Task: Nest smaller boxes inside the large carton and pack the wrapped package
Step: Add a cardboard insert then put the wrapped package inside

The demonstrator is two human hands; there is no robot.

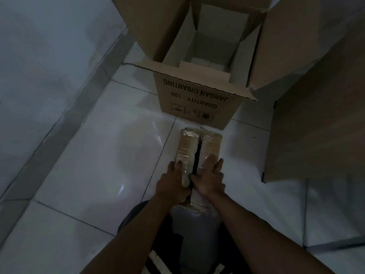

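A plastic-wrapped brown package [197, 147] lies on the white floor tiles in front of me, with a dark gap down its middle. My left hand [171, 182] grips its near left side and my right hand [210, 177] lies flat on its near right half. Just beyond the package stands the large open carton [197, 101] with printed text on its front wall. A smaller open box [209, 46] sits nested inside it, its flaps up.
A white wall [49, 56] runs along the left, meeting the floor at a grey skirting. A tall cardboard panel [316, 125] stands at the right. My knees and dark clothing [195, 234] fill the bottom centre. Glossy tiles [108, 155] lie to the left of the package.
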